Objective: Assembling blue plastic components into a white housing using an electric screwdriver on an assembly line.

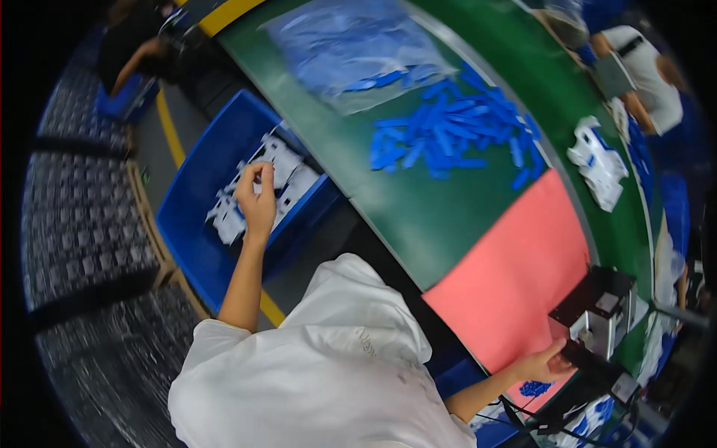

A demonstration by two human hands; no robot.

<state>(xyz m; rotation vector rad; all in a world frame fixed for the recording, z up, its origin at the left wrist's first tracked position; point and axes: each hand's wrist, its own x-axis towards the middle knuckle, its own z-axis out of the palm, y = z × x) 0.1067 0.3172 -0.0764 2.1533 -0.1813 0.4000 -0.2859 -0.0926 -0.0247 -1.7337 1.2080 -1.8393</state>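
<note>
At the left, my left hand (257, 198) is over a blue bin (196, 168), with its fingers curled in toward the thumb. Right beneath it lie white moulded plastic parts (295, 175), which fill part of the bin. Whether the curled fingers hold one of them I cannot make out. My right hand (547, 364) is at the lower right, fingers stretched apart at the edge of a black and metal bench device (597, 317). A little heap of small blue pieces (535, 388) lies just below that hand, on a pink mat (515, 276).
Blue plastic strips (455, 127) lie in a loose pile on the green table (388, 216), beside a clear bag (358, 52) of more. One white part (597, 163) rests on the green belt (624, 216). Black cables (538, 427) hang near my right forearm. Other people work at both sides.
</note>
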